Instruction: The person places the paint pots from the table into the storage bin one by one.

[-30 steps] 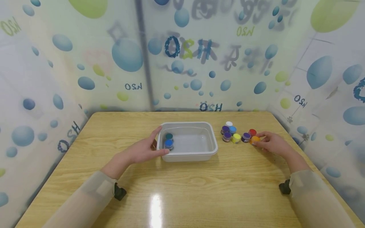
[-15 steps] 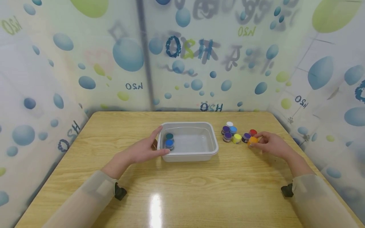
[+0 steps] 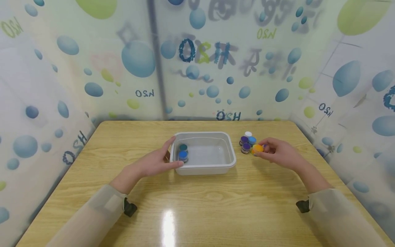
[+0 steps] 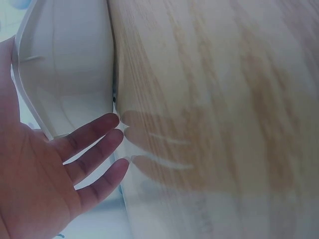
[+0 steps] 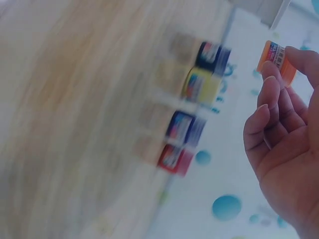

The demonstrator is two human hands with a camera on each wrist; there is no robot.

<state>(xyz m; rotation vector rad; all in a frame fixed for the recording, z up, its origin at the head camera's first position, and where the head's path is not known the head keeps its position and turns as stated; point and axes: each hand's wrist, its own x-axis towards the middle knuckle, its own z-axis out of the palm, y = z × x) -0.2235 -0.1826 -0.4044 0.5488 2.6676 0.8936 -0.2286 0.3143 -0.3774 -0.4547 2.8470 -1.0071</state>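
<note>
My right hand (image 3: 282,154) pinches an orange paint jar (image 3: 256,148) between thumb and fingers. In the right wrist view, that jar hangs above the table. Below it stand a yellow jar (image 5: 201,87), a red jar (image 5: 175,159) and two dark-blue or purple ones; in the head view the hand and held jar mostly hide this row. My left hand (image 3: 154,165) rests at the left end of a white plastic bin (image 3: 203,167), thumb on the near rim and index finger along the far-left rim. Its other fingers (image 4: 102,147) extend loosely beside the bin wall. Inside the bin, a blue-lidded jar (image 3: 183,155) stands before a dark teal-lidded one (image 3: 183,147).
Just right of the bin stands a cluster: a white-lidded jar (image 3: 248,134), a light-blue one (image 3: 252,140) and two purple-lidded jars (image 3: 246,148). The wooden table (image 3: 197,206) ends at a patterned curtain wall (image 3: 200,85) on the back and sides.
My right hand has taken the orange jar from the right end of the group and carried it left, over the yellow jar. The left hand and bin stay in place.
</note>
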